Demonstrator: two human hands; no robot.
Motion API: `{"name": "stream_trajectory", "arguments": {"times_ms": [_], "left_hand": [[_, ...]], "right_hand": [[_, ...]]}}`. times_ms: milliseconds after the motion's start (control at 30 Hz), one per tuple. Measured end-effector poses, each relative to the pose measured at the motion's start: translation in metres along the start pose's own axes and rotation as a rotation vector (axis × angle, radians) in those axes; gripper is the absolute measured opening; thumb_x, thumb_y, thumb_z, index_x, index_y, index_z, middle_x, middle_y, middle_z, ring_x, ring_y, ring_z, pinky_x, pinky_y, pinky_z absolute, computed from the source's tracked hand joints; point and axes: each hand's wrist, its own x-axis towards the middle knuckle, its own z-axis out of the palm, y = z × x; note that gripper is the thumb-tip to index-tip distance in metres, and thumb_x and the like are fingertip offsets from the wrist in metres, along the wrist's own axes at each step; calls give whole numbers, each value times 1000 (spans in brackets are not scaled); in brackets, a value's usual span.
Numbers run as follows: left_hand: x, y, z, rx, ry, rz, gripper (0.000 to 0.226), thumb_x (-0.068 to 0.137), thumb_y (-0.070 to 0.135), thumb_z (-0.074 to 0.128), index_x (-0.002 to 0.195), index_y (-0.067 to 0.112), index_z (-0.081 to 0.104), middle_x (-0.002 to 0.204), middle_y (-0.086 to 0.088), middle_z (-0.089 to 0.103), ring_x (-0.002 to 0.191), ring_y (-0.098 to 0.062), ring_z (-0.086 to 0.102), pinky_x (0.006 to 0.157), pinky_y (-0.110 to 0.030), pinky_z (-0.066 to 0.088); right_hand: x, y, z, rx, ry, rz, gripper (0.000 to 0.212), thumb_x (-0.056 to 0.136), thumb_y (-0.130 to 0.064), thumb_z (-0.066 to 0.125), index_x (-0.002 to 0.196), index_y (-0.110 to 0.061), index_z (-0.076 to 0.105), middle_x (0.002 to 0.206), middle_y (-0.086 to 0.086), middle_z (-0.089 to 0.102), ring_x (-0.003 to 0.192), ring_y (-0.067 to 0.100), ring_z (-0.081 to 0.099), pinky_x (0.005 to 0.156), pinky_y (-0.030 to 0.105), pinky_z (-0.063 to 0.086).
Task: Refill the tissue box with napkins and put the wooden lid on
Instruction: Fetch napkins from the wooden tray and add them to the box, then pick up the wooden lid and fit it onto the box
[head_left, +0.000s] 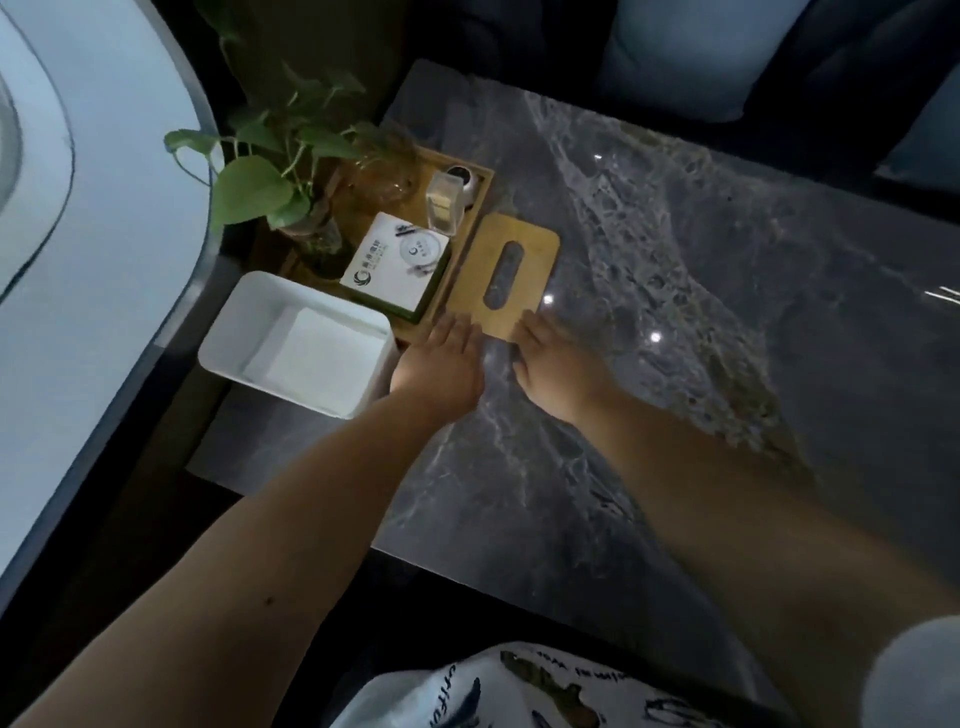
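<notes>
The white tissue box (228, 332) stands uncovered at the table's left edge, with a stack of white napkins (319, 358) lying inside it. To its right the wooden lid (535, 249), with an oval slot in the middle, lies flat on the dark marble table (675, 322). My left hand (441, 364) rests with its fingers spread on the lid's near left corner. My right hand (556, 358) touches the lid's near right corner, fingers flat. Neither hand has lifted the lid; it lies on the table.
A wooden tray (467, 228) behind the box holds a white card pack (395, 265), a clear toothpick holder (447, 202), a glass vessel (379, 171) and a leafy plant (270, 171). A pale curved seat (78, 208) lies left; cushions lie beyond the table.
</notes>
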Motion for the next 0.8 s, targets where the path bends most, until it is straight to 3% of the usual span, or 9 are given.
{"name": "stream_trajectory", "arguments": {"times_ms": [133, 333, 467, 633, 800], "left_hand": [[23, -13, 5, 15, -34, 41, 60, 102, 34, 20, 154, 6, 9, 163, -13, 6, 151, -27, 0, 122, -41, 2], [17, -9, 9, 130, -22, 134, 62, 102, 40, 17, 153, 5, 10, 163, -15, 8, 150, -29, 5, 122, -47, 1], [0, 10, 21, 70, 35, 228, 70, 100, 51, 19, 152, 5, 15, 161, -17, 13, 149, -31, 9, 122, -47, 8], [-11, 42, 35, 64, 6, 285, 71, 99, 52, 20, 153, 6, 11, 163, -15, 8, 150, -30, 6, 121, -48, 11], [-15, 56, 31, -112, 51, 306, 67, 100, 49, 27, 151, 6, 21, 162, -14, 14, 149, -30, 12, 121, -44, 14]], "right_hand": [[4, -14, 10, -6, 18, 24, 56, 99, -31, 36, 145, 0, 29, 156, 16, 25, 144, 32, 21, 117, 44, 17], [-11, -14, 19, 61, 66, 70, 51, 98, -26, 42, 140, 1, 40, 152, 16, 35, 142, 33, 29, 113, 50, 29], [-41, -1, 23, 24, 30, 119, 54, 100, -34, 36, 143, -2, 34, 156, 13, 27, 144, 30, 23, 118, 43, 21], [-80, 13, 35, 56, 30, 168, 57, 99, -39, 36, 145, -4, 34, 157, 11, 25, 145, 27, 23, 118, 39, 23], [-98, 20, 38, 208, 173, 237, 47, 94, -37, 47, 126, -4, 56, 143, 18, 46, 128, 35, 47, 108, 41, 38]]}}
